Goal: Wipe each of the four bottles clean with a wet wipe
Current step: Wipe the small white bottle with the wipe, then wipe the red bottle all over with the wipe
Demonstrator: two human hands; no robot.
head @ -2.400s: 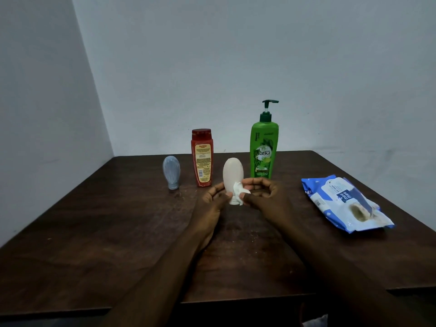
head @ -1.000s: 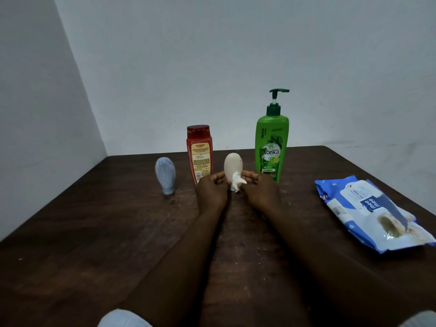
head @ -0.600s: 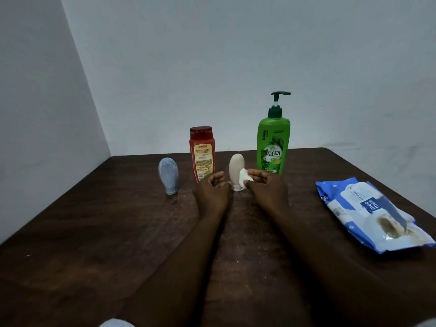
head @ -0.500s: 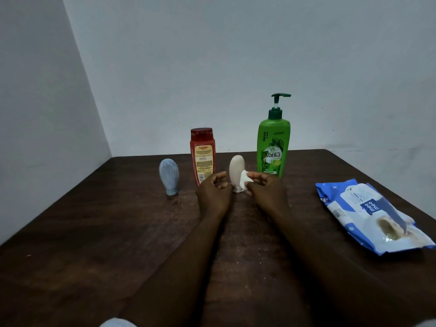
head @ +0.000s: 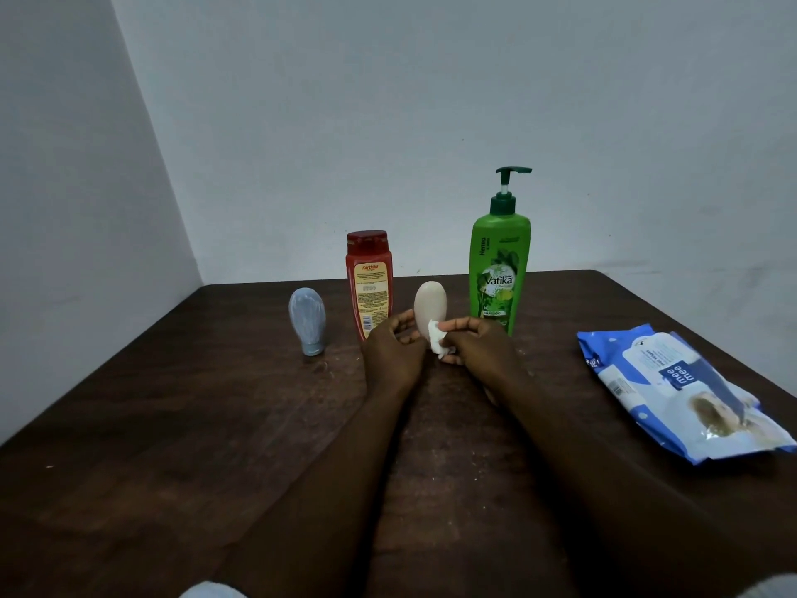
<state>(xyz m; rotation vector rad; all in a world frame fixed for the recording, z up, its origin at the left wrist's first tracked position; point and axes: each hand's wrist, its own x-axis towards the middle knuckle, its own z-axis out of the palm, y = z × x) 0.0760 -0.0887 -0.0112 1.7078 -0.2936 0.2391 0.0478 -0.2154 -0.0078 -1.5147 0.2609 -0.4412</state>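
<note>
Cream bottle (head: pixel 430 308): stands upright on its cap, past mid-table, between my two hands.
Wipe (head: pixel 436 344): a bunched white wad pressed to the bottle's lower right side, at about its 5 o'clock.
Right hand (head: pixel 478 349): thumb and fingertips pinch the wipe and push it against the bottle.
Left hand (head: pixel 394 351): at the bottle's 8 o'clock, fingers curled round its lower left side as a brace. My knuckles hide the contact at the cap.
Step, as I read it: rubbing the lower body of this bottle. The upper dome looks untouched by the wad.
Doing it well: brace low and firm with the left. Drag the wad upward in overlapping strokes, turn the bottle to reach the far side, then finish round the cap. Refold the wipe to a fresh face.
Risk: the narrow cap makes a tippy base, so a hard sideways push could topple it.
Red bottle (head: pixel 370 280): at 10 o'clock, just behind my left fingers.
Green pump bottle (head: pixel 500 269): at 2 o'clock, near.
Grey bottle (head: pixel 307 319): at 9 o'clock, apart.
Pack of wipes (head: pixel 685 390): at 4 o'clock, well apart, flat on the table (head: pixel 172 425).
</note>
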